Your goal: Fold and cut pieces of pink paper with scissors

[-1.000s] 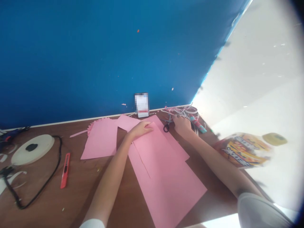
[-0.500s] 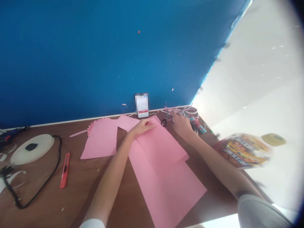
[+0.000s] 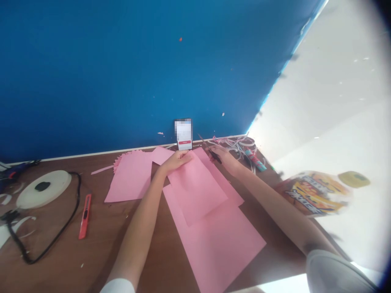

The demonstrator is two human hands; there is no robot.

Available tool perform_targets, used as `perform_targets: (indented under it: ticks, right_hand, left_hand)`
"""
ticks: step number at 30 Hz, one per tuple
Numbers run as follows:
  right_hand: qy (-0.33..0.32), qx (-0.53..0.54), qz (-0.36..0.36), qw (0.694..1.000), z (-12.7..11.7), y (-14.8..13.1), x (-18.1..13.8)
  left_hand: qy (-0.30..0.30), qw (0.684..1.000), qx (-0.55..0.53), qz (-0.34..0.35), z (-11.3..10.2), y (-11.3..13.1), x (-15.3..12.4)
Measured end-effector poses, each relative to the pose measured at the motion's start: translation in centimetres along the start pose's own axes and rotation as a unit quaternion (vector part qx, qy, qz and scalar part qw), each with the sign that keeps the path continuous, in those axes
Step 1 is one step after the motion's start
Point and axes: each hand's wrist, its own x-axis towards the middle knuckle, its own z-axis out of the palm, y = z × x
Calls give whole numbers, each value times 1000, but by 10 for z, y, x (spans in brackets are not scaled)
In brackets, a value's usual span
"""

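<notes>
My left hand [image 3: 177, 160] pinches the far edge of a pink paper sheet [image 3: 198, 191], which is lifted a little over other pink paper [image 3: 226, 244] on the table. To the right, my right hand [image 3: 222, 158] is closed on a pair of scissors [image 3: 210, 149]. The dark handles sit in its fingers and the blades point up and left, towards the phone. The scissors are just beyond the sheet's far right side.
A phone [image 3: 183, 134] leans on the blue wall. Fringed pink paper [image 3: 131, 177], a red box cutter [image 3: 85, 216] and a round white device [image 3: 44, 189] lie left. Strips [image 3: 238, 143] and a patterned roll [image 3: 255, 158] lie right, near a bottle [image 3: 320, 193].
My right hand has picked up the scissors from among the strips and moved left with them. My left hand has shifted slightly left, drawing the top pink sheet left.
</notes>
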Motion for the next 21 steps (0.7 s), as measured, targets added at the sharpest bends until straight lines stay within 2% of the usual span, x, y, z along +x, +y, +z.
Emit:
perform_targets:
  ticks: [3, 7, 13, 17, 21]
  right_hand:
    - [-33, 23, -12, 999, 4, 9, 0]
    - [-67, 33, -43, 996, 7, 25, 4]
    - [-111, 114, -12, 987, 5, 42, 11]
    - [-127, 66, -44, 989, 4, 48, 10]
    - [-104, -29, -101, 989, 0, 57, 13]
  left_hand:
    - [35, 999, 23, 11, -4, -2, 0]
    - [41, 999, 30, -3, -7, -5, -1]
    - [47, 999, 18, -14, -9, -15, -1]
    - [51, 999, 4, -9, -8, -24, 0]
    - [76, 997, 2, 9, -6, -29, 1]
